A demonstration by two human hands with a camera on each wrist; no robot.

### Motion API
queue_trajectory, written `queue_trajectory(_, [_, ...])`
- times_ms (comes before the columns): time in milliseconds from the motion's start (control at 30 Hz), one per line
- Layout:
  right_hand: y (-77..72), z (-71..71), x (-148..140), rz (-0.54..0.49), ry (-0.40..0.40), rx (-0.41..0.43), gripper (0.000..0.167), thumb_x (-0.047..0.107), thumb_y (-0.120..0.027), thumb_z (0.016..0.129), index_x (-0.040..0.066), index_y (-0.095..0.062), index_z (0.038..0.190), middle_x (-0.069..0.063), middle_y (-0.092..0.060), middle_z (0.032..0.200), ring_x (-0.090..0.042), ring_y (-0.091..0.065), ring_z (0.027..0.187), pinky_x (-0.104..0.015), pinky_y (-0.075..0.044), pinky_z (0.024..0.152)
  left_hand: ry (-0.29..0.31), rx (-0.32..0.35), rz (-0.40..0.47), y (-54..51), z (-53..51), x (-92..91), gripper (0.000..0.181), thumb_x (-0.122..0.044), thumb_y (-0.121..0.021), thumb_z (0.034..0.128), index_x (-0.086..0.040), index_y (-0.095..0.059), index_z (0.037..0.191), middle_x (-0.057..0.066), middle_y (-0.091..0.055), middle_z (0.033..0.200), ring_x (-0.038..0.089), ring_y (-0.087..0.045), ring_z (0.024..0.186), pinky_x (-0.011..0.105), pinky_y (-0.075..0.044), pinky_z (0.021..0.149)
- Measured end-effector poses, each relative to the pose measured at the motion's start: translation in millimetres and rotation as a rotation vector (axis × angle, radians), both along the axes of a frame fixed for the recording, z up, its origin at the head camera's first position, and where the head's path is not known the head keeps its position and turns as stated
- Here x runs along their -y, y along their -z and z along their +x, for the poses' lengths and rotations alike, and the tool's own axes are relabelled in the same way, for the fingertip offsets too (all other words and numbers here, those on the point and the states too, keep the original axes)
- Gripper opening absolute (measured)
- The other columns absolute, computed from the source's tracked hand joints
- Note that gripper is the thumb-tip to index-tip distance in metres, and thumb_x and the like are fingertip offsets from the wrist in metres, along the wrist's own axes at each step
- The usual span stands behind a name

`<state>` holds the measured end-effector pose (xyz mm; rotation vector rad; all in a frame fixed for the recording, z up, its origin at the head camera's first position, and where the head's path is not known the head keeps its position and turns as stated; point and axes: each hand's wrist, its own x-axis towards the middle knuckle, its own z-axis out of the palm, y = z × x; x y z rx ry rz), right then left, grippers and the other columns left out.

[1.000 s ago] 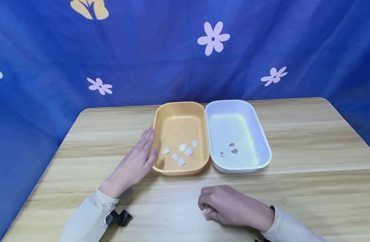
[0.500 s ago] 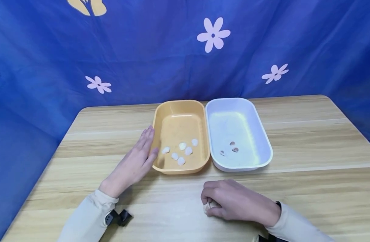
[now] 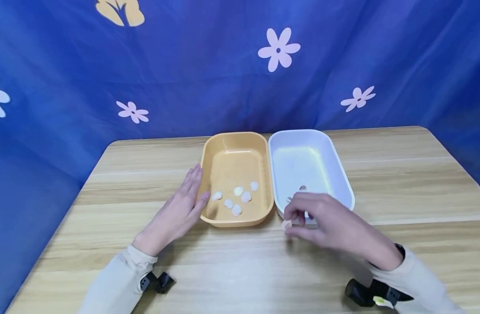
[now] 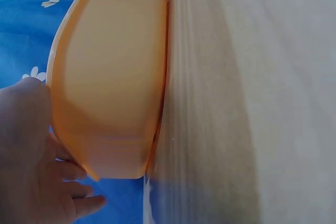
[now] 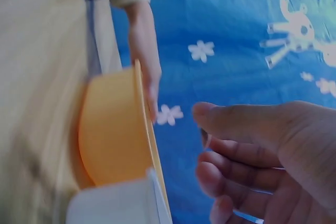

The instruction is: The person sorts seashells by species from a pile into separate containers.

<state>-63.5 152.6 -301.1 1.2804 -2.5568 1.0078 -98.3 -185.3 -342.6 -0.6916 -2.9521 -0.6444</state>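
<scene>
In the head view my right hand (image 3: 334,222) pinches a small pale seashell (image 3: 286,225) between thumb and fingertips, at the near edge of the white tray (image 3: 344,187). The right wrist view shows only a sliver of the shell (image 5: 204,138) behind the thumb. My left hand (image 3: 175,213) rests with straight fingers against the left rim of the orange tray (image 3: 234,223). Several white seashells (image 3: 245,197) lie in that tray's near half. Small brownish shells, one a dark shell (image 3: 303,188), lie in the white tray, partly hidden by my right hand.
Both trays stand side by side on a wooden table (image 3: 413,183). A blue curtain (image 3: 208,65) with flower prints hangs behind the table's far edge. Black wrist devices, one a strapped camera (image 3: 157,282), sit on both sleeves.
My right hand has lifted the seashell off the table and carried it forward and right to the white tray's near rim. My left hand stays on the orange tray.
</scene>
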Motion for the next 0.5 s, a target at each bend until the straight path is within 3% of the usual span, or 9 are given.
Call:
queue_trajectory(167, [3.2,-20.8,-12,-0.062,0.172,-0.028,0.016,0.009,-0.08,0.077,0.014,-0.067,0.086,0.008,-0.058,0.075,-0.003,-0.052,0.067,-0.023,-0.048,0.056,-0.001,0.009,-0.024,-0.2,-1.6,-1.3,0.066,-0.038,-0.028,0.1058,0.006,-0.008,0.151,0.017,-0.002,0.16,0.032,-0.004,0.147,0.05,-0.013,0.119])
queue_trajectory(300, [7.9,-35.6,-14,0.007,0.284,-0.006,0.014,0.012,-0.081,0.078,0.012,-0.068,0.084,0.006,-0.058,0.072,-0.007,-0.05,0.066,-0.024,-0.046,0.057,-0.002,0.009,-0.036,-0.9,-1.7,-1.0,0.066,-0.039,-0.027,0.1058,0.006,-0.009,0.151,0.018,-0.003,0.16,0.032,-0.004,0.147,0.049,-0.013,0.119])
queue_trajectory(500, [14.9,-55.0,-10,0.136,0.356,0.034,0.012,0.015,-0.078,0.08,0.009,-0.068,0.081,0.004,-0.051,0.067,-0.011,-0.046,0.064,-0.027,-0.039,0.058,-0.006,0.007,-0.038,-1.8,-1.0,-0.1,0.067,-0.039,-0.027,0.1058,0.006,-0.009,0.151,0.018,-0.003,0.16,0.032,-0.004,0.147,0.051,-0.014,0.118])
